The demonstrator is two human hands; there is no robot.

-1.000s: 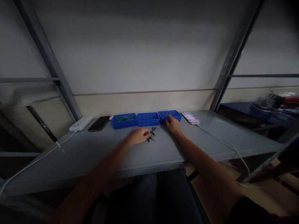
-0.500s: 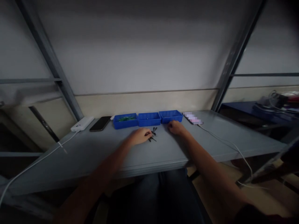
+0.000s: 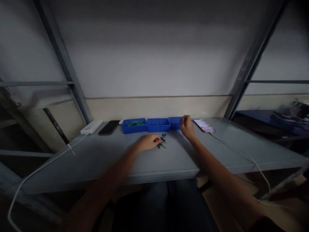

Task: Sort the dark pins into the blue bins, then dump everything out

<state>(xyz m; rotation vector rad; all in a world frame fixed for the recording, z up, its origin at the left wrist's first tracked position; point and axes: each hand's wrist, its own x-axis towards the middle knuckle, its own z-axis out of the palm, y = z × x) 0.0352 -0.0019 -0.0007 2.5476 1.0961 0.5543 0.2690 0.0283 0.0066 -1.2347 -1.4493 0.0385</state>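
Observation:
A loose pile of small dark, thin pieces (image 3: 164,136) lies on the grey table; they are too small to name for sure. My left hand (image 3: 151,141) rests at the pile's left side, its thumb and fingers closed together at the pieces. Whatever it pinches is hidden. My right hand (image 3: 187,125) is raised in front of and over the right blue bin (image 3: 174,123), fingers curled into a pinch, and I cannot make out what is in them. Left of that bin stand the middle blue bin (image 3: 158,128) and the left blue bin (image 3: 134,130), which holds green pieces (image 3: 134,123).
On the left lie a white power bank (image 3: 91,127) with a white cable and a dark phone (image 3: 108,127). A lit phone (image 3: 204,125) with its cable (image 3: 231,146) lies right of the bins. The wall stands behind the grey table (image 3: 145,164).
My right hand has lifted from the table before the right bin, moving up and over it. My left hand stays by the dark pieces. The whole view has shifted slightly.

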